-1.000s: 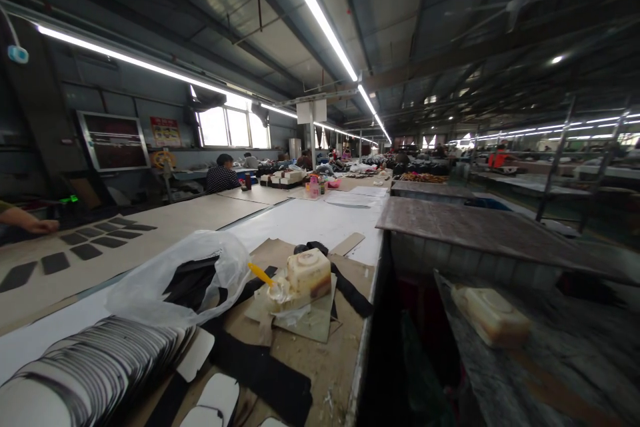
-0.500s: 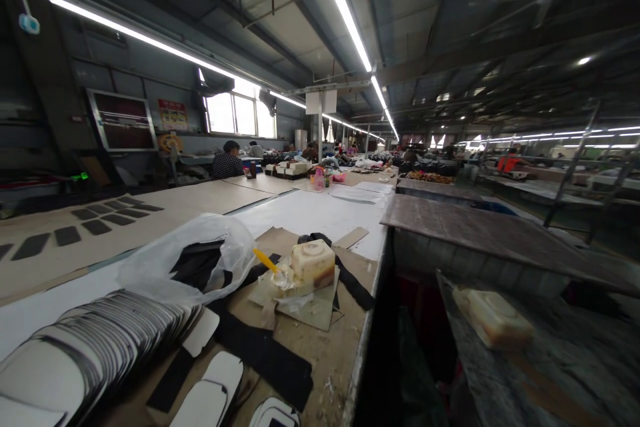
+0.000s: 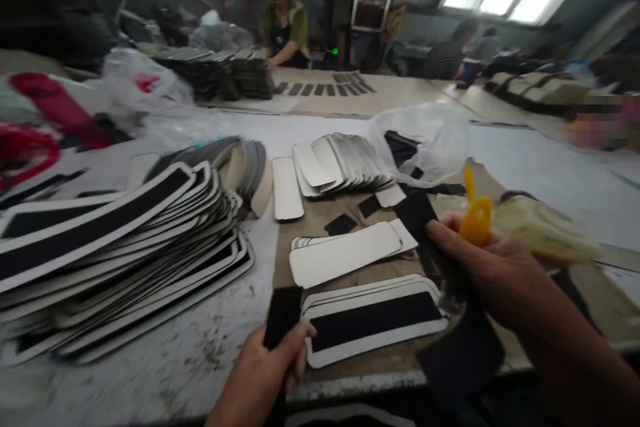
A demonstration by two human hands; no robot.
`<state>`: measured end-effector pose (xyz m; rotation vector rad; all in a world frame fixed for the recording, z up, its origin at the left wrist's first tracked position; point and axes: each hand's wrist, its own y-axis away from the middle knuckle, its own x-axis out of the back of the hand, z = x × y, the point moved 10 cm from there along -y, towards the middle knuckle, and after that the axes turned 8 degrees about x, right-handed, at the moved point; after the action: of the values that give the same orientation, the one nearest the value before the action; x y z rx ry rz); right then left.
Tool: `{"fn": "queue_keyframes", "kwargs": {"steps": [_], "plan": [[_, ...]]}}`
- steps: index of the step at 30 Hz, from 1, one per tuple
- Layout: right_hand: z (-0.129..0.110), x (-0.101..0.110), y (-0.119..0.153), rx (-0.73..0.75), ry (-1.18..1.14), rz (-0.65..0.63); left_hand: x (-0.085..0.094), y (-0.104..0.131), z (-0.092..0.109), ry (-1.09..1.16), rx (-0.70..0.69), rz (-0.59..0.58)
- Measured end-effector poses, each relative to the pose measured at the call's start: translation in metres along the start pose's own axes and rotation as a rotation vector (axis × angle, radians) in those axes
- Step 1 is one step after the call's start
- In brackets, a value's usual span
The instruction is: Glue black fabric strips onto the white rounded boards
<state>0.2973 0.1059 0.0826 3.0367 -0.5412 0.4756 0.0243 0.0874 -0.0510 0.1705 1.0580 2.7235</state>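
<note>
In the lower middle, my left hand (image 3: 283,354) closes around a black strip (image 3: 284,312), its thumb beside a white-edged panel with a black centre (image 3: 375,326). My right hand (image 3: 487,264) is closed, pinching a long black strip (image 3: 463,347) that hangs past the table edge. A yellow handle (image 3: 476,220) with a hole sticks up from the same fist; its working end is hidden. Behind it stands another yellow piece (image 3: 469,180); I cannot tell whether the two join. Plain white rounded panels (image 3: 345,254) lie between the hands.
Long black-and-white panels (image 3: 125,247) are piled at left. White pieces (image 3: 350,157) stand fanned beyond the hands, near a clear plastic bag (image 3: 440,140). A yellowish container (image 3: 545,227) sits behind my right hand. Across the table is another person (image 3: 285,20).
The view has swung left and down toward the near table. Both my hands have come into view, holding black strips, the right one also a yellow handle.
</note>
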Motion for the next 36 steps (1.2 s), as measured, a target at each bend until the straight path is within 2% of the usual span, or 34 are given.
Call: {"fn": "queue_keyframes", "kwargs": {"steps": [3, 5, 8, 12, 16, 20, 28, 36], "plan": [[0.017, -0.029, -0.017, 0.036, 0.3, -0.304, 0.036, -0.02, 0.02, 0.14, -0.096, 0.163], [0.027, -0.06, -0.022, 0.077, 0.394, -0.502, 0.044, -0.031, 0.032, 0.139, -0.151, 0.193], [0.038, -0.107, -0.028, 0.136, 0.461, -0.716, 0.033, -0.049, 0.037, 0.068, -0.14, 0.127], [0.048, -0.153, -0.037, 0.171, 0.494, -0.867, 0.018, -0.068, 0.034, 0.061, -0.087, 0.04], [0.058, -0.177, -0.042, 0.14, 0.632, -0.935, 0.014, -0.077, 0.028, 0.08, -0.046, 0.008], [0.056, -0.191, -0.046, 0.22, 0.737, -0.96, 0.016, -0.077, 0.024, 0.116, 0.009, 0.013], [0.055, -0.202, -0.049, 0.323, 0.908, -0.996, 0.014, -0.08, 0.022, 0.127, 0.054, 0.007], [0.053, -0.206, -0.049, 0.381, 0.958, -0.994, 0.02, -0.082, 0.028, 0.08, 0.029, 0.11]]}}
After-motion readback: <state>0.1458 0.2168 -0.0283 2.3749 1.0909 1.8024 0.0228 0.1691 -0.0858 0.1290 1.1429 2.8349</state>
